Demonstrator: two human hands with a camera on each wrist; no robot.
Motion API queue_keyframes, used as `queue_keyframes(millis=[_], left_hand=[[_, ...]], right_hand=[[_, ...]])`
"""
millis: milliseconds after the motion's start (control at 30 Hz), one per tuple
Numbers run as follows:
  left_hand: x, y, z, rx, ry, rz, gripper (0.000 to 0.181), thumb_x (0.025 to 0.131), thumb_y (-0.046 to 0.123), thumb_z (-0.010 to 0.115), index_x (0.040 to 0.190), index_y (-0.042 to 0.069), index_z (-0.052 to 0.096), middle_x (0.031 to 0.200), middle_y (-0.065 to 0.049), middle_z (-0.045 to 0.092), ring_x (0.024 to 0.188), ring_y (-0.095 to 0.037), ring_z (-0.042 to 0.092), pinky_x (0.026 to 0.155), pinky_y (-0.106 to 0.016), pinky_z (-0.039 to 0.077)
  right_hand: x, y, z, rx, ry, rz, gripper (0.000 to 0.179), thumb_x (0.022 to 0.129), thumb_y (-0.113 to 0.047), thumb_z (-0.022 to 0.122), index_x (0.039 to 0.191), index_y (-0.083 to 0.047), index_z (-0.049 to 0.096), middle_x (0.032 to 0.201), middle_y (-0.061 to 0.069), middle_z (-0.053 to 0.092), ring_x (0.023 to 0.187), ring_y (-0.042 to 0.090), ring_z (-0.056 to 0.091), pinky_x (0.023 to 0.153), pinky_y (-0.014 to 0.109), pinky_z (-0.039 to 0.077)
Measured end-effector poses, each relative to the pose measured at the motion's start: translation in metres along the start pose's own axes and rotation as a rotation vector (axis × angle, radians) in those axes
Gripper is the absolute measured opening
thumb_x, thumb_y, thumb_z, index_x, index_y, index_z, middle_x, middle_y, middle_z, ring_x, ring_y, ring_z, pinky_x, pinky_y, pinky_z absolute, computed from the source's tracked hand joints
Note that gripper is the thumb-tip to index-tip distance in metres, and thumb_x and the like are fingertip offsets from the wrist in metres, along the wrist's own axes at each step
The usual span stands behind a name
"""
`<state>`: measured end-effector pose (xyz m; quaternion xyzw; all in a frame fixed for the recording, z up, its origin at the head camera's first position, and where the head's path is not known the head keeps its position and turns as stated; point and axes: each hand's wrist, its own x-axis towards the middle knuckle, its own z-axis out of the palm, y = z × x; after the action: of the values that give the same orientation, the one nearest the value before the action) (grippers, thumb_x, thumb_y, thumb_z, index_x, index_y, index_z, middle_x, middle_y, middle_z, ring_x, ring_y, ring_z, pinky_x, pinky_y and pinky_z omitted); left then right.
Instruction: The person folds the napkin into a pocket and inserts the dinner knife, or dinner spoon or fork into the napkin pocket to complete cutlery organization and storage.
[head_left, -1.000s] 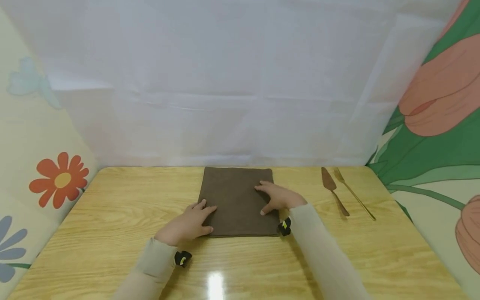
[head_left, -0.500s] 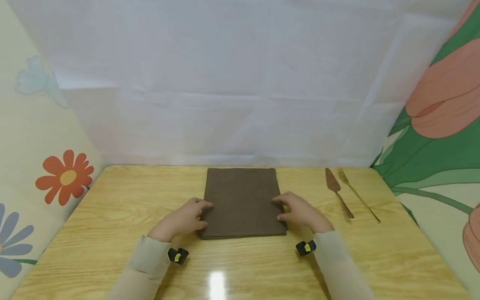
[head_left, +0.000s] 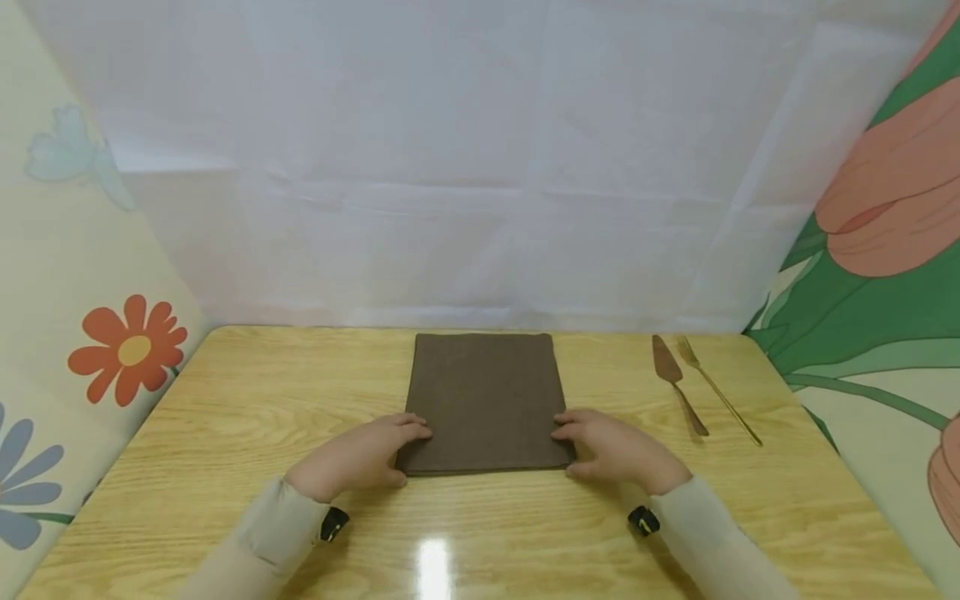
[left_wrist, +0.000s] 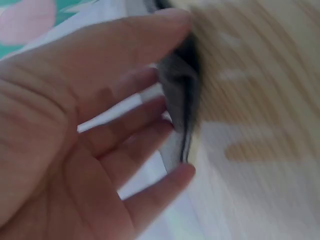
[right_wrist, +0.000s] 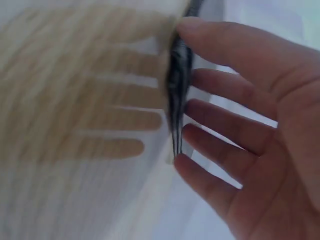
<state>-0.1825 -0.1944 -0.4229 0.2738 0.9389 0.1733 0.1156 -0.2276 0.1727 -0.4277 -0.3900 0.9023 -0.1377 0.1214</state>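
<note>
A folded dark brown cloth (head_left: 483, 400) lies flat as a near-square in the middle of the wooden table, its layers showing along the edge in the left wrist view. At the cloth's near left corner, my left hand (head_left: 360, 458) touches the side with relaxed, spread fingers. My right hand (head_left: 618, 450) mirrors it at the near right corner, fingertips against the side. Both thumbs sit by the front corners. In the right wrist view, the fingers (right_wrist: 225, 122) are extended along the layered edge of the cloth (right_wrist: 177, 95).
To the right lie a cake server (head_left: 667, 362) and a gold fork (head_left: 720, 392), side by side. The wooden table (head_left: 285, 375) meets a white sheet (head_left: 465, 167) at its back edge. Flower-painted walls stand on both sides.
My right hand has moved off the top of the cloth to its right side, then nearer me. My left hand has shifted slightly toward the near left corner. The cloth's front edge looks straighter.
</note>
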Motion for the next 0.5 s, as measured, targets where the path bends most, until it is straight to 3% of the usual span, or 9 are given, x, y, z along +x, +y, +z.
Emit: queue_keyframes(millis=[233,500], left_hand=[[0.002,0.0,0.0,0.075,0.002,0.057,0.051,0.081,-0.001,0.079,0.13,-0.006,0.062,0.134,-0.025,0.058,0.12,-0.042,0.059,0.1,-0.051,0.05],[0.008,-0.001,0.004,0.113,0.117,0.101,0.033,0.079,-0.011,0.073,0.108,0.003,0.067,0.101,-0.006,0.063,0.09,-0.024,0.067,0.08,-0.037,0.058]], right_hand=[[0.003,-0.01,0.004,-0.22,0.041,-0.104,0.033,0.09,-0.009,0.073,0.121,0.003,0.07,0.131,0.024,0.063,0.118,0.035,0.064,0.097,0.044,0.054],[0.012,-0.015,0.007,-0.389,0.095,-0.145,0.027,0.087,0.0,0.072,0.114,0.002,0.071,0.116,0.02,0.071,0.104,0.031,0.07,0.089,0.039,0.058]])
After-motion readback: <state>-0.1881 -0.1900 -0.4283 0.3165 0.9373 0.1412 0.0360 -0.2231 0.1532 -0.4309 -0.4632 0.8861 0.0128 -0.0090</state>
